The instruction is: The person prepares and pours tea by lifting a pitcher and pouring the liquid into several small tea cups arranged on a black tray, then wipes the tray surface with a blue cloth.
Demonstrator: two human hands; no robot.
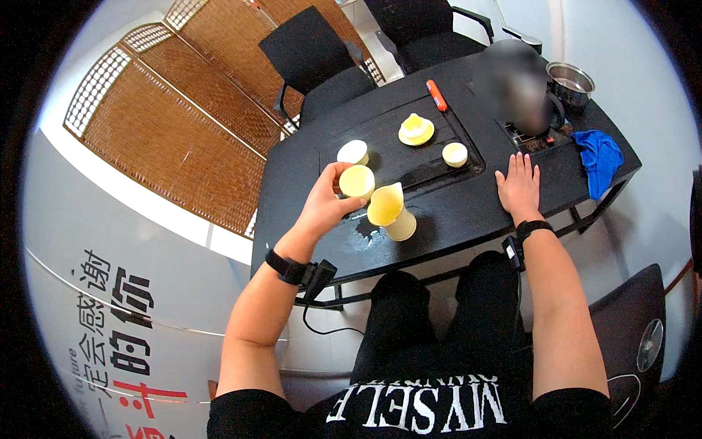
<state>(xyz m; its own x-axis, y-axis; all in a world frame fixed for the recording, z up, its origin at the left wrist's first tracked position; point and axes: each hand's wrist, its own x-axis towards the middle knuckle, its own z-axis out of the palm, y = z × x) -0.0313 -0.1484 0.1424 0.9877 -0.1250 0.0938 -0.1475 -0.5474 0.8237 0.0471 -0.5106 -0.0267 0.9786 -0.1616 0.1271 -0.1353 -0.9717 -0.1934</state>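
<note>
My left hand (327, 200) is closed around a small pale-yellow teacup (357, 182), with the thumb along its near side. Just right of that cup stands a taller pale-yellow pitcher (401, 227) with a pointed spout, close to the thumb tip. Beyond the held cup is a whitish cup (353, 151). A second small cup (455, 154) sits farther right, on the tray's edge area. Between them, a yellow tea strainer (416, 130) rests on its base. My right hand (519, 189) lies flat on the table with fingers stretched out, holding nothing.
The dark table (461, 201) carries a sunken tea tray (391, 124) and a wet patch near the pitcher. An orange-red stick-shaped object (436, 96) lies at the back. Right of it are a blurred shape, a metal pot (570, 82) and a blue cloth (599, 157). Black chairs (314, 62) stand beyond.
</note>
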